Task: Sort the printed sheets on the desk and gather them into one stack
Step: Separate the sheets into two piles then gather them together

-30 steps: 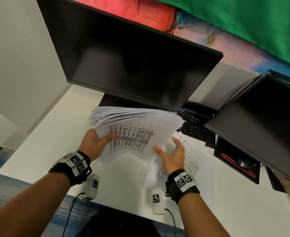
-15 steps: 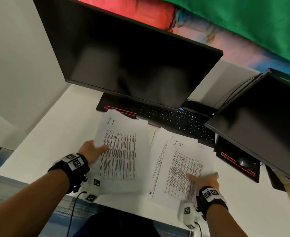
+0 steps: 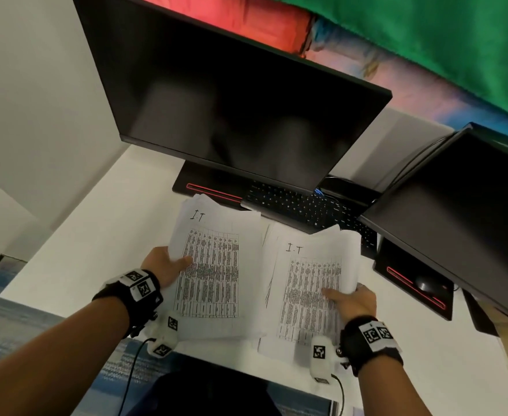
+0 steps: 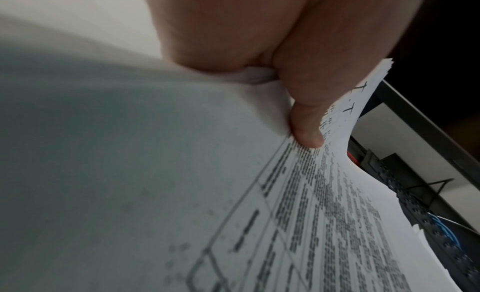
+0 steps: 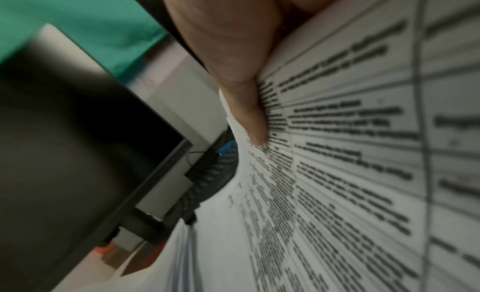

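Observation:
Two piles of printed sheets with tables and a handwritten "I.T" heading are side by side over the white desk (image 3: pixel 67 253). My left hand (image 3: pixel 164 265) grips the left pile (image 3: pixel 213 274) at its left edge, thumb on top; the left wrist view shows the thumb (image 4: pixel 306 130) pressing the sheets (image 4: pixel 337 214). My right hand (image 3: pixel 350 300) grips the right pile (image 3: pixel 309 289) at its right edge, thumb (image 5: pixel 249 120) on the top page (image 5: pixel 350 173). The fingers under both piles are hidden.
A large dark monitor (image 3: pixel 240 109) stands behind the piles, with a black keyboard (image 3: pixel 303 205) under it. A second monitor (image 3: pixel 468 211) stands at the right, above a black base with a mouse (image 3: pixel 425 285). The desk's front edge lies near my wrists.
One second ago both hands held one thick fanned stack raised. The stack was then split into two piles side by side, and my right hand moved to the right pile's right edge and took hold of it.

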{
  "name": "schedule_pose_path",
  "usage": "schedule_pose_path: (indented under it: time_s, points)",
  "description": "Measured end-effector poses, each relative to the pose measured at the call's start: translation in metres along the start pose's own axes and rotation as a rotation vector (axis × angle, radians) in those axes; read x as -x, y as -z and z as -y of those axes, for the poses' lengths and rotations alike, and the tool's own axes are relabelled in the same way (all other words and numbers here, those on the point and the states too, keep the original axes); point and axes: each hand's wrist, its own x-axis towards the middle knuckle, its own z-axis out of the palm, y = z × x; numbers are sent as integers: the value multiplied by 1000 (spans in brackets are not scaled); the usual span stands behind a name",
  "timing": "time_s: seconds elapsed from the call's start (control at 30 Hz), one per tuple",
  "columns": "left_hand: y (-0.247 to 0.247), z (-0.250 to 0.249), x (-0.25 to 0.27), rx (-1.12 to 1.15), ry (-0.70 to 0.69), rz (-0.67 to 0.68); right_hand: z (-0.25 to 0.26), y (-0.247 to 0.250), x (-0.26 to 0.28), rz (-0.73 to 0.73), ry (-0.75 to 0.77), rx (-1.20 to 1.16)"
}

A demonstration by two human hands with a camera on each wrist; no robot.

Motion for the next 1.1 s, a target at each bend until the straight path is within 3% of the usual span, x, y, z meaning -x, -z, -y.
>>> schedule_pose_path:
  time_s: [0.2,0.37,0.43,0.53,0.67,0.77,0.87,0.93,1.0,1.1]
  points:
    - [-1,1,4,-29,-7,2,79,43,62,-25,384,0]
    - [-4,-1,8,-85,-43,25,140,71,124,164,599,-273]
    - [-5,-3,14,-106,-54,36,146,70,126,250,571,-390]
    - [-6,-9,20,-115,-68,44,134,44,107,315,397,-464]
    - [2,-11,18,31,5,104,91,-24,70,382,147,-334]
    - [-4,23,-18,182,95,123,55,-67,43,335,41,-188]
    - [-4,-2,5,145,82,122,34,-88,27,198,50,-3]
    - [-10,-21,21,73,70,71,32,-94,30,211,117,124]
    - [-21,-28,23,47,59,70,31,-99,31,270,163,137]
    - [-34,-38,22,66,13,65,38,-101,27,177,177,71]
